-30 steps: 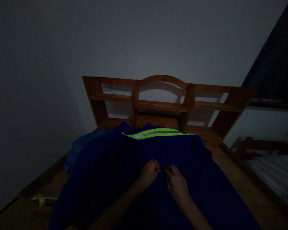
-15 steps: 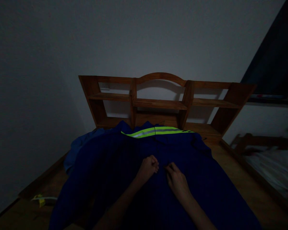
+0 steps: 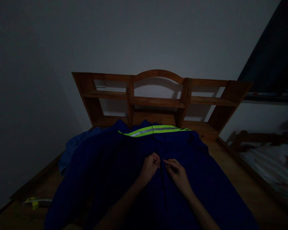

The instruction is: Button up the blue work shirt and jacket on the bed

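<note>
A dark blue jacket (image 3: 134,172) with a lime-and-grey reflective band (image 3: 146,131) across its far part lies spread out in front of me. Near its middle, my left hand (image 3: 150,166) pinches the cloth with curled fingers. Close by on the right, my right hand (image 3: 180,175) grips the front edge between thumb and forefinger, its fingertips almost meeting those of the left. A dark line, like a front opening, runs down from between the hands. The light is dim, so any small button or fastener at the fingertips cannot be made out.
A wooden shelf headboard (image 3: 156,102) stands against the wall behind the jacket. Lighter blue cloth (image 3: 73,143) lies to the left. A yellow item (image 3: 35,203) is at the lower left. A second bed (image 3: 271,163) with pale bedding stands at the right.
My right hand has come slightly left and up, closer to the left hand. The dark line below the hands now shows more plainly. The view has shifted a little.
</note>
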Demonstrator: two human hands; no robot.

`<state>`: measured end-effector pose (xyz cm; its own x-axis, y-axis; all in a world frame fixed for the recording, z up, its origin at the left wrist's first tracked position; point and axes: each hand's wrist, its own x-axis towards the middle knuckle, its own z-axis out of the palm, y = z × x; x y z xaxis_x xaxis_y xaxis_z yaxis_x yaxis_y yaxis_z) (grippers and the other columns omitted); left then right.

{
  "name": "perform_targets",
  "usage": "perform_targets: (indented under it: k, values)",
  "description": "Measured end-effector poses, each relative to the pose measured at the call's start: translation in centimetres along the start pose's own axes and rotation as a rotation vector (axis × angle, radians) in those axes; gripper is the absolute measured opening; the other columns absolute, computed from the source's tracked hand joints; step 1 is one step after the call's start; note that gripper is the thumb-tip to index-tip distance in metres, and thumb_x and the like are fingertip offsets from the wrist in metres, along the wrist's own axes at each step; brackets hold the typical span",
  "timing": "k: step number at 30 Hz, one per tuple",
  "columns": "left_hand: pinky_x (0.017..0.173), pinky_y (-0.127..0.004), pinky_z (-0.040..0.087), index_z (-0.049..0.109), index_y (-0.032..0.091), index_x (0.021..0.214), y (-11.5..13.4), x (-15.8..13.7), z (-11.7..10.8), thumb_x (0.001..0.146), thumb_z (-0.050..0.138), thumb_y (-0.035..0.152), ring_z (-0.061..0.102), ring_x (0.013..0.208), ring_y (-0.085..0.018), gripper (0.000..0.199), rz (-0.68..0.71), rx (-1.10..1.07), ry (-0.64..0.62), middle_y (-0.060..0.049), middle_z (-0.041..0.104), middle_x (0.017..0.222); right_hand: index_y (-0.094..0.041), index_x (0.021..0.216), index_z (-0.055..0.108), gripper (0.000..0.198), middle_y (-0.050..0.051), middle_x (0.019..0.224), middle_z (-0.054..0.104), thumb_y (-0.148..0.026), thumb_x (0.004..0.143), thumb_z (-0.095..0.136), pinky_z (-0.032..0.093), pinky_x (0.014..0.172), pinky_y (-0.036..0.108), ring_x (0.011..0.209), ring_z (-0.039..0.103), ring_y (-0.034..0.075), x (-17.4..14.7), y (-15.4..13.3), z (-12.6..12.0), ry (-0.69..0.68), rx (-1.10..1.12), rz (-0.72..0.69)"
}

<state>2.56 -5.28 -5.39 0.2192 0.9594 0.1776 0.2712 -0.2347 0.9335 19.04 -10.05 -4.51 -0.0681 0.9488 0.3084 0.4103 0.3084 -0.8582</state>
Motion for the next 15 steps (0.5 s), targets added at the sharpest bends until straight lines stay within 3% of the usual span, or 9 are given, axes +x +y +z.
perform_targets:
  k: [7,15]
  values:
    - [0.061,-0.02,0.042,0.055,0.018,0.081,-1.5,-0.9,0.7,0.081,0.046,0.018,0.058,0.065,-0.012,0.009,0.03,-0.042,0.03,0.001,0.06,0.072,-0.024,0.103,0.068,0.026,0.004,0.097,0.063,-0.031,0.088,0.048,0.045,0.078,0.026,0.087,0.06,0.015,0.5,-0.8,0.1,-0.018,-0.058,-0.039]
    - [0.07,-0.021,0.045,0.055,0.016,0.08,-1.1,-1.3,1.0,0.078,0.047,0.014,0.06,0.076,-0.014,0.008,-0.004,-0.197,0.066,-0.003,0.062,0.077,-0.019,0.082,0.065,0.012,0.001,0.084,0.062,-0.026,0.08,0.057,0.044,0.066,0.023,0.07,0.057,0.011,4.5,-0.4,-0.7,-0.252,-0.082,-0.088]
